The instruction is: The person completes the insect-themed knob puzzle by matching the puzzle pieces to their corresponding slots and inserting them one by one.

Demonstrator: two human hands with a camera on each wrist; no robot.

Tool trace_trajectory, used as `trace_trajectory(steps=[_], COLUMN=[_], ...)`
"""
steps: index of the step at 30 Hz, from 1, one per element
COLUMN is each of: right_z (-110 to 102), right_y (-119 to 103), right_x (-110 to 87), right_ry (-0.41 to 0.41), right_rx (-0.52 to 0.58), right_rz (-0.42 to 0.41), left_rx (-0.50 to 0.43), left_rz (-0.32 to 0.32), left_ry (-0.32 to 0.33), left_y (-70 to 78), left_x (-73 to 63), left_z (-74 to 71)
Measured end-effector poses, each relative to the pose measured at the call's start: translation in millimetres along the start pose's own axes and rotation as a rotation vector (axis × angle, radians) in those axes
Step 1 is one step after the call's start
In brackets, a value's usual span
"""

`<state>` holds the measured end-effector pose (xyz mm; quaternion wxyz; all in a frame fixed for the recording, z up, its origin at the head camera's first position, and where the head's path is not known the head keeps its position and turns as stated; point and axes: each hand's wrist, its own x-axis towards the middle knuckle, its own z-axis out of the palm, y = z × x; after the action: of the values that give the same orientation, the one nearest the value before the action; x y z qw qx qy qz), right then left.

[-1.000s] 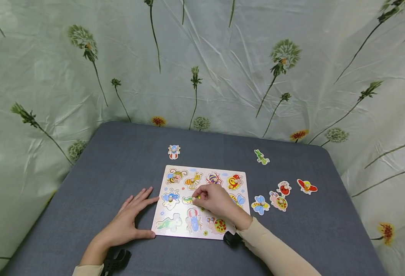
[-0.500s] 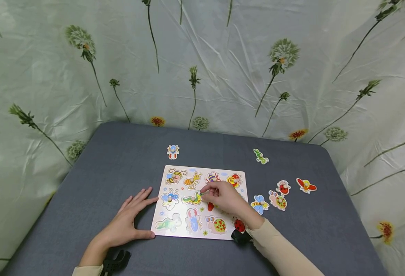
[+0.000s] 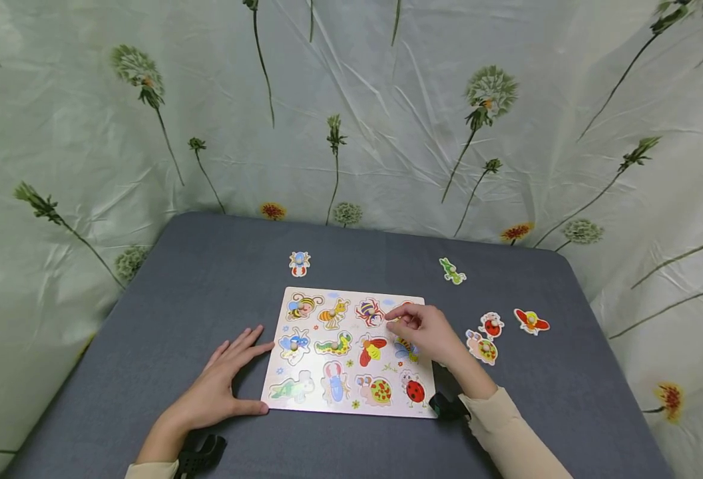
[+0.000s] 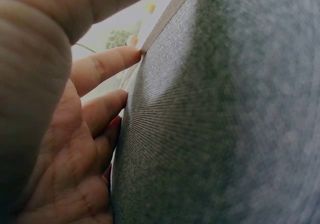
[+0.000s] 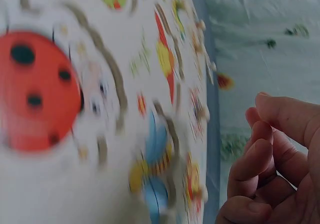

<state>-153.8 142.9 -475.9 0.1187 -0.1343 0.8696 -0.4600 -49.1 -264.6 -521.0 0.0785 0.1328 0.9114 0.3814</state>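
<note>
A pale wooden peg puzzle board (image 3: 351, 364) with insect pictures lies on the table. My left hand (image 3: 220, 382) is spread flat beside it, with thumb and index fingertip at its left edge. The left wrist view shows those fingers (image 4: 107, 66) straight at the board's side. Over the board's right part hovers my right hand (image 3: 420, 330), its fingers loosely bent. Nothing shows between thumb and fingers in the right wrist view (image 5: 272, 154). A green caterpillar piece (image 3: 332, 345) sits in its middle-row recess. The hand partly covers the butterfly piece at top right.
Loose beetle (image 3: 299, 264) and grasshopper (image 3: 452, 271) pieces lie behind the board. To the right are ladybug (image 3: 492, 324), snail (image 3: 482, 347) and red-winged insect (image 3: 531, 322) pieces. A floral curtain (image 3: 387, 120) hangs behind the grey table (image 3: 237, 259).
My right hand has let go of the caterpillar piece and moved right across the board. A loose blue-winged bee piece is now hidden behind the right hand and wrist. The left hand stays put.
</note>
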Motion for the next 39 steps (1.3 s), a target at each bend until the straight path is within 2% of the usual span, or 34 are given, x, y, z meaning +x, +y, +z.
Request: trace_trajectory(steps=[7, 16, 25, 29, 32, 39], right_z=[-30, -70, -112, -129, -140, -156], right_y=[17, 43, 82, 102, 114, 136], right_x=[-9.1, -23.6, -44.4, -53.8, -61.6, -73.0], right_ry=[0.096, 0.225, 0.346, 0.410, 0.435, 0.429], right_rx=[0.043, 0.047, 0.081, 0.062, 0.061, 0.090], right_rz=[0.078, 0.128, 0.194, 0.218, 0.246, 0.304], left_rx=[0.003, 0.004, -0.004, -0.004, -0.002, -0.001], left_rz=[-0.004, -0.007, 0.008, -0.001, -0.007, -0.015], left_ry=[0.002, -0.005, -0.004, -0.004, -0.006, -0.011], left_y=[0.3, 1.4, 1.1, 1.3, 1.0, -0.2], left_x=[-0.3, 1.5, 2.3, 2.2, 2.2, 1.7], left_z=[-0.5, -2.4, -0.6, -0.4, -0.5, -0.5])
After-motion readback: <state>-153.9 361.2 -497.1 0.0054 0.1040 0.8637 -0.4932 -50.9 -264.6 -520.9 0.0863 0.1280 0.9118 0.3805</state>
